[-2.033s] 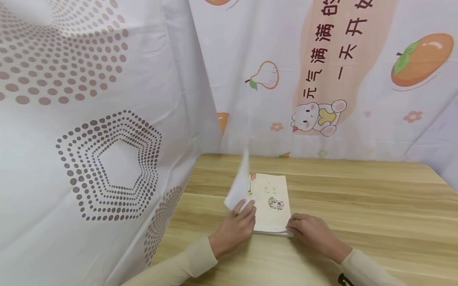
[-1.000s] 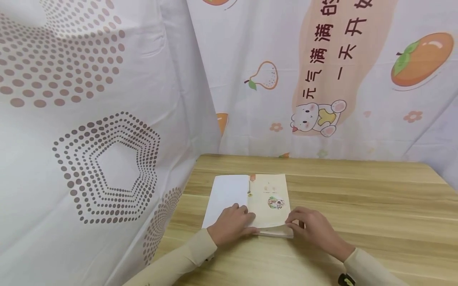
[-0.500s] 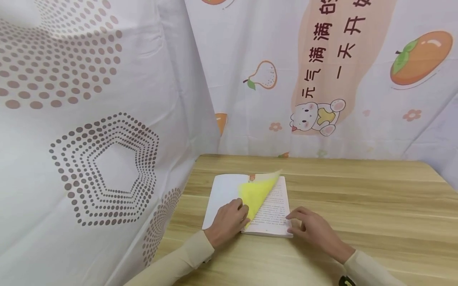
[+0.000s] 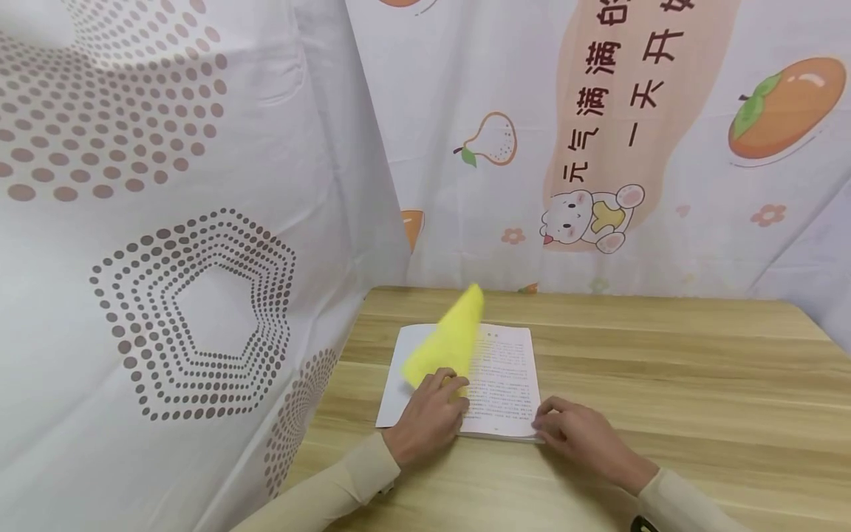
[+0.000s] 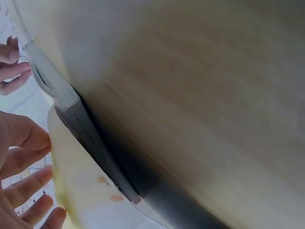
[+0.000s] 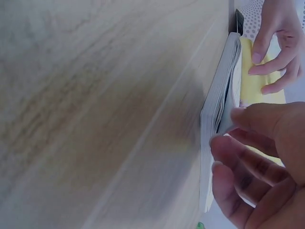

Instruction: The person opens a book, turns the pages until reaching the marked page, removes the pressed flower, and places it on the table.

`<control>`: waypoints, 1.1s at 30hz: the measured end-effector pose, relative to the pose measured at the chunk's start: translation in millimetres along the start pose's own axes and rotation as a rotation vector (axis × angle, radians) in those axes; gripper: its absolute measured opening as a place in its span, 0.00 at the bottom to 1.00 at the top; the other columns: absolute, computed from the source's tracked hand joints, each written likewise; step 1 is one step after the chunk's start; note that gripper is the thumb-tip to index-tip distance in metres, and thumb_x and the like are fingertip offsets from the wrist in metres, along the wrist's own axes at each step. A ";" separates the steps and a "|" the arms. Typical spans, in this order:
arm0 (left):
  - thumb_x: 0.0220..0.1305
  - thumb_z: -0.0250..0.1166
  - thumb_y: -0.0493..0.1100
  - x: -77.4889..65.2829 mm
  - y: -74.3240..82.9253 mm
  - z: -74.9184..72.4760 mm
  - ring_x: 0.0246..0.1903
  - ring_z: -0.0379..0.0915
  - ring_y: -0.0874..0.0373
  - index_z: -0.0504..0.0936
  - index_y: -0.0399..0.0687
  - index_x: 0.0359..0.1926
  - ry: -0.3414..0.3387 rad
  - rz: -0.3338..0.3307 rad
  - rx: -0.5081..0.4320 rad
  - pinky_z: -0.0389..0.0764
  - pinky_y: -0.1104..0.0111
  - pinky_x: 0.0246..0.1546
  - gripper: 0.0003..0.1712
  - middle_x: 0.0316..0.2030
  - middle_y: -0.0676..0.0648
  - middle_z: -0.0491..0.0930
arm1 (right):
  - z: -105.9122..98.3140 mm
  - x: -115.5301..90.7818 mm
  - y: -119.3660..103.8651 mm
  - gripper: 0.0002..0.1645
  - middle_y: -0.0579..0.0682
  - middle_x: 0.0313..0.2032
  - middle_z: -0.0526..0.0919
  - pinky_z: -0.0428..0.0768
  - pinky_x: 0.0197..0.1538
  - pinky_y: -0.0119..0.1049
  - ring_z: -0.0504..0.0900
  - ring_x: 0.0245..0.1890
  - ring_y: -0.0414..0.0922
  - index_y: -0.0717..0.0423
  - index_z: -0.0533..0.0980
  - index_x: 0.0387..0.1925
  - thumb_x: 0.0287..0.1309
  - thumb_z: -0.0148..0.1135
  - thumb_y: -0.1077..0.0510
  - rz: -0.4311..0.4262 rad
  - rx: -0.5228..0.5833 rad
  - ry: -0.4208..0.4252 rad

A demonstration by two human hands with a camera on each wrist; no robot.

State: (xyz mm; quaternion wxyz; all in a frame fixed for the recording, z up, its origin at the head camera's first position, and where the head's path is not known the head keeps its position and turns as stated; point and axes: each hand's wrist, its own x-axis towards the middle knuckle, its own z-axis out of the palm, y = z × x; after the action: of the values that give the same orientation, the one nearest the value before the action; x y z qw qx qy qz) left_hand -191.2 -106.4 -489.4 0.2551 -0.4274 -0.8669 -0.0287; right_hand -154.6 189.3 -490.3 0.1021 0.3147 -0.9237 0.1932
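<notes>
A book (image 4: 505, 384) lies spread on the table, with a page of small print showing on its right side. One yellow-faced leaf (image 4: 445, 343) stands up mid-turn over the white left side, blurred at its top. My left hand (image 4: 428, 410) is at the foot of that leaf; in the left wrist view its spread, fairly straight fingers (image 5: 28, 183) touch the yellow leaf. At the lower right corner of the book is my right hand (image 4: 581, 436). The right wrist view shows its thumb and forefinger pinching a page corner (image 6: 230, 128), slightly lifted from the block below.
The wood-grain table (image 4: 665, 369) extends to the right and in front of the book. A dotted white cloth (image 4: 219, 310) hangs along the left, and a fruit-printed cloth (image 4: 505, 222) hangs behind the table's far edge.
The white leaf came down on the left first. Then the cream title leaf, yellow on its back, was lifted and swung left by the left hand. The right hand returned to the book's corner.
</notes>
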 end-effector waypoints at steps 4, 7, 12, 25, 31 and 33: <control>0.60 0.60 0.41 -1.2 0.6 0.1 0.48 0.68 0.53 0.83 0.52 0.26 -0.051 -0.023 0.014 0.71 0.65 0.42 0.08 0.44 0.52 0.79 | -0.2 1.0 -1.2 0.05 0.38 0.36 0.81 0.78 0.31 0.31 0.80 0.32 0.33 0.47 0.85 0.31 0.49 0.71 0.58 -0.059 -0.082 0.034; 0.62 0.60 0.45 -1.5 0.8 -0.7 0.42 0.70 0.57 0.82 0.53 0.29 -0.094 -0.051 -0.016 0.70 0.67 0.37 0.07 0.38 0.53 0.80 | 0.2 2.5 -1.3 0.06 0.38 0.35 0.81 0.78 0.30 0.31 0.80 0.31 0.34 0.48 0.84 0.31 0.48 0.72 0.59 -0.092 -0.120 0.071; 0.64 0.59 0.61 -0.8 2.3 -0.4 0.34 0.67 0.60 0.81 0.54 0.37 -0.194 -0.098 -0.063 0.68 0.70 0.34 0.17 0.34 0.54 0.79 | 0.2 4.7 -0.8 0.09 0.36 0.35 0.79 0.75 0.26 0.29 0.77 0.27 0.31 0.48 0.83 0.31 0.45 0.73 0.62 -0.122 -0.131 0.138; 0.54 0.56 0.74 5.9 5.0 1.6 0.26 0.60 0.60 0.81 0.59 0.36 -0.236 -0.106 -0.069 0.62 0.72 0.25 0.27 0.28 0.54 0.74 | -9.0 9.3 -5.5 0.08 0.32 0.31 0.80 0.72 0.25 0.26 0.73 0.24 0.27 0.41 0.83 0.27 0.45 0.73 0.59 0.016 0.052 0.124; 0.63 0.51 0.70 6.9 7.4 -3.2 0.24 0.63 0.61 0.82 0.59 0.31 -0.237 -0.107 -0.052 0.66 0.70 0.26 0.25 0.26 0.55 0.76 | -11.5 12.2 -6.8 0.10 0.33 0.34 0.79 0.66 0.22 0.22 0.65 0.19 0.25 0.42 0.83 0.30 0.45 0.74 0.60 0.015 0.125 0.201; 0.66 0.51 0.66 6.7 7.6 -3.7 0.23 0.63 0.62 0.81 0.58 0.29 -0.216 -0.103 -0.043 0.67 0.71 0.26 0.23 0.25 0.55 0.76 | -12.1 12.8 -7.2 0.14 0.36 0.38 0.79 0.65 0.22 0.20 0.65 0.18 0.25 0.44 0.82 0.34 0.44 0.75 0.60 0.006 0.134 0.248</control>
State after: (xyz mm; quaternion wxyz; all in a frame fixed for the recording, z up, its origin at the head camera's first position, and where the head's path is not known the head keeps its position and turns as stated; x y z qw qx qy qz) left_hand -187.3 -97.8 -484.3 0.1491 -0.3883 -0.9093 -0.0143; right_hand -159.4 182.2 -473.3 0.1938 0.2916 -0.8899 0.2923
